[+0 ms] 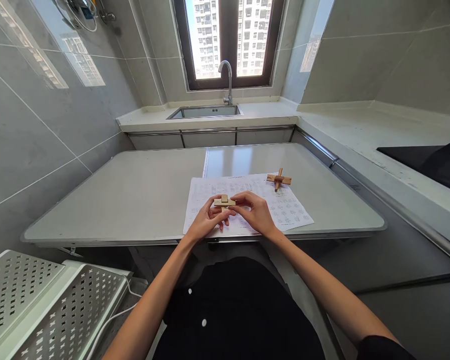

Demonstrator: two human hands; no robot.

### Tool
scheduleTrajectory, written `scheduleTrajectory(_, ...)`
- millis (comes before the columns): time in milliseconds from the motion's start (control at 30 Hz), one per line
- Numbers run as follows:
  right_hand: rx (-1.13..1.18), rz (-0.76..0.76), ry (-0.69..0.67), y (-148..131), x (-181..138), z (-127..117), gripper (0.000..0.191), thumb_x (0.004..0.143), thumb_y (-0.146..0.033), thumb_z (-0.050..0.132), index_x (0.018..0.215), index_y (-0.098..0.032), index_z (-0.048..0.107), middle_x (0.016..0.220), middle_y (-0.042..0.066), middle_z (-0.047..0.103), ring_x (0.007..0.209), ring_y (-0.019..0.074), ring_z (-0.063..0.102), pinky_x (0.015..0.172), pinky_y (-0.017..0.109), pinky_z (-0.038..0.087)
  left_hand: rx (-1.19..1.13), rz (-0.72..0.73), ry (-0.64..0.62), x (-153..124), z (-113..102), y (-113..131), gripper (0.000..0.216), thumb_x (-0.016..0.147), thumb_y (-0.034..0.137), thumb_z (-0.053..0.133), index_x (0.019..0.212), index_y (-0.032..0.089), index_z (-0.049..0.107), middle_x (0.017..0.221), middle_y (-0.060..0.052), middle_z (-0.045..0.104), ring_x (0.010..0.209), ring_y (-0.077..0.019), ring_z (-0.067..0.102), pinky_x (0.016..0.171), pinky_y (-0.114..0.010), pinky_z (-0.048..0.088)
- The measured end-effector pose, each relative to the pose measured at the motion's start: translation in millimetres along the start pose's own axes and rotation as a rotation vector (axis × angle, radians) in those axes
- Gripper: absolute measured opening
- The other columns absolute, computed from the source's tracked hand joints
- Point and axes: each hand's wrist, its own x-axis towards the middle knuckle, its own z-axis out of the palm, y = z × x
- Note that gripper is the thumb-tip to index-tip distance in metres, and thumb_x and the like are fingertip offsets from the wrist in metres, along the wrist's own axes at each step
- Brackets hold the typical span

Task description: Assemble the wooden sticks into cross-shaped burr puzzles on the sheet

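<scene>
Both hands meet over a printed instruction sheet (288, 207) near the front edge of a grey table (135, 195). My left hand (206, 222) and my right hand (255, 212) pinch a small set of light wooden puzzle pieces (224, 201) from either side, fingers curled round them. An assembled wooden cross-shaped puzzle (279, 179) lies on the far right part of the sheet, apart from both hands.
A white counter with a steel sink (204, 112) and tap (228, 80) runs under the window behind the table. A black cooktop (431, 162) sits on the right counter. A perforated metal rack (41, 305) stands at lower left.
</scene>
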Motion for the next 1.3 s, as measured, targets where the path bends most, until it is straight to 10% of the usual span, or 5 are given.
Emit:
scheduleTrajectory(533,-0.136,-0.168,-0.012,-1,-4,-3,0.019,0.102,-0.04,0.065,0.11,-0.025,0.074,0.108,0.008,0.072,0.094,0.0237,0.073,0.087,0.042,0.064,-0.035,0.003,-0.061,-2,-2,0,0.073,0.081,0.039,0.087,0.136,0.02,0.045,0.101,-0.008,0.076,0.069,-0.0135,0.067,0.061,-0.026,0.052)
scheduleTrajectory(1300,-0.086,-0.012,-0.024,8,2,-15,0.04,0.091,-0.05,0.078,0.119,-0.025,0.067,0.111,0.007,0.071,0.085,0.0212,0.074,0.085,0.04,0.063,-0.029,-0.021,-0.025,-2,1,-2,0.072,0.079,0.042,0.088,0.133,0.019,0.046,0.105,-0.01,0.077,0.066,-0.0135,0.068,0.055,-0.024,0.052)
